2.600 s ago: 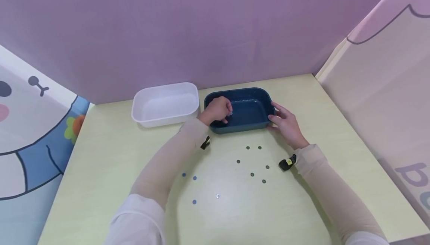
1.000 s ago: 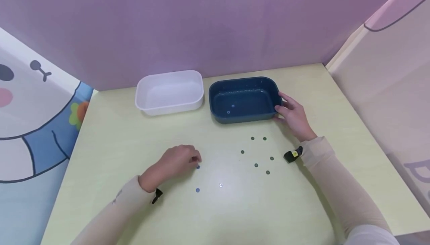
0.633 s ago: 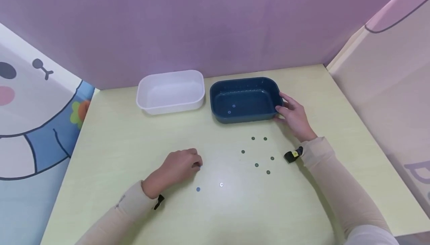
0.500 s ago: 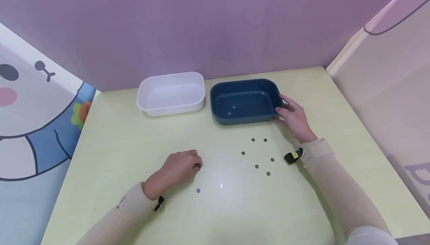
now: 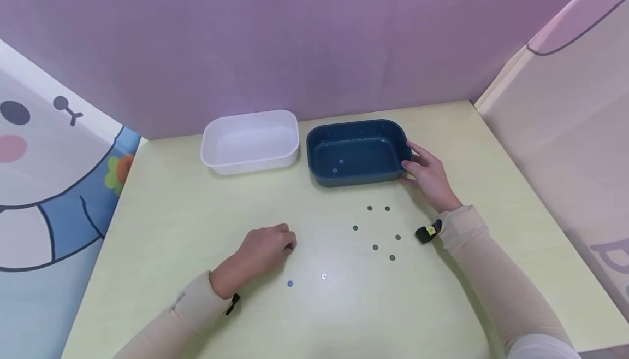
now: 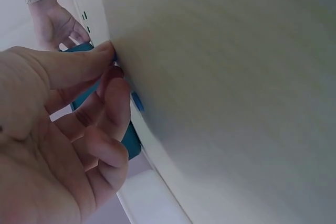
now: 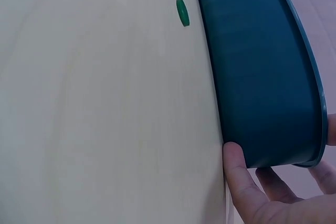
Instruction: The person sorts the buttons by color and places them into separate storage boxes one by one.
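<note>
Near the middle of the table, my left hand (image 5: 264,248) has its thumb and forefinger together on a small blue disc (image 6: 115,56), which shows only as a sliver in the left wrist view. Just past these fingers, another blue disc (image 6: 137,101) lies on the table; the hand hides it in the head view. My right hand (image 5: 431,180) grips the right end of a dark blue tray (image 5: 358,178), with thumb and fingers curled at its corner. Two small discs (image 5: 341,161) lie inside that tray, towards its left.
To the left of the blue tray stands a white tray (image 5: 253,167). Several small green discs (image 5: 375,247) are spread in front of the blue tray. Closer to me lie a blue disc (image 5: 290,283) and a pale disc (image 5: 324,276). A purple wall rises behind the table (image 5: 206,222).
My left hand has come out of the blue tray, back down to the blue discs on the table, and its fingertips have closed there. My right hand stays on the tray.
</note>
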Action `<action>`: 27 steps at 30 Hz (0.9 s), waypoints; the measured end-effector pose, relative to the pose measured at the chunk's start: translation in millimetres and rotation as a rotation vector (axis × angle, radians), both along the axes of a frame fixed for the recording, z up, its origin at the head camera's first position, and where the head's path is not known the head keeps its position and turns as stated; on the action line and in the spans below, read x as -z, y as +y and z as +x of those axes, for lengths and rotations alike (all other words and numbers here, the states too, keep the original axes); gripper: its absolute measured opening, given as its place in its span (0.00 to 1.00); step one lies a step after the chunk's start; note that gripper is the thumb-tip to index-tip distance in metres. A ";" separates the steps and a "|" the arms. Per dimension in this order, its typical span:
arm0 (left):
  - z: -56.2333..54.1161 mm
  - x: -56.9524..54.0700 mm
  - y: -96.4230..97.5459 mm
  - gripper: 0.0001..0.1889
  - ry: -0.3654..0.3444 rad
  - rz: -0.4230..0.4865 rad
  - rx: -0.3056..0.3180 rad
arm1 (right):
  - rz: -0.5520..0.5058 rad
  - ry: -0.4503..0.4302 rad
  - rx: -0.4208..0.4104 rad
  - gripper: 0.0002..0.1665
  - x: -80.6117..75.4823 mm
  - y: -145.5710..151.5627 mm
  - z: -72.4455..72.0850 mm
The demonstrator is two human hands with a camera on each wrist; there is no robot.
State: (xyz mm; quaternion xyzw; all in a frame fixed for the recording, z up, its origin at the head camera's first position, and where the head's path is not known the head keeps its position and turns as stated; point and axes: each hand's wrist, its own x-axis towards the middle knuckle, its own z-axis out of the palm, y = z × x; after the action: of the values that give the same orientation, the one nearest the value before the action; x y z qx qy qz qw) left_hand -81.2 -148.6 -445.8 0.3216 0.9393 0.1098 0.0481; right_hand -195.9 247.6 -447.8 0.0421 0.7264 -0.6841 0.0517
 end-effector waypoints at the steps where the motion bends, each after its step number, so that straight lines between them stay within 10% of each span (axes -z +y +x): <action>1: 0.0 -0.2 0.7 0.06 0.013 -0.002 -0.001 | -0.002 0.001 0.000 0.36 -0.8 0.2 -0.7; 16: -15.8 -17.8 14.2 0.14 0.083 0.113 0.016 | -0.025 -0.009 -0.006 0.37 -6.8 1.5 -4.3; 22: -36.5 -40.5 27.5 0.08 -0.037 0.224 -0.045 | -0.023 -0.020 -0.013 0.36 -0.1 3.0 2.1; 27: -66.7 -51.1 40.1 0.01 -0.246 0.556 -0.116 | -0.015 -0.022 -0.018 0.36 1.7 3.3 5.0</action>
State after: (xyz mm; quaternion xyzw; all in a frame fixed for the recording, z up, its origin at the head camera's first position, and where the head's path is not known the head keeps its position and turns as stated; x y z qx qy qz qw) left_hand -147.9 -108.6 -394.7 0.2527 0.8771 0.4033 0.0650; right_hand -190.9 250.9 -449.5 0.0427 0.7209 -0.6886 0.0659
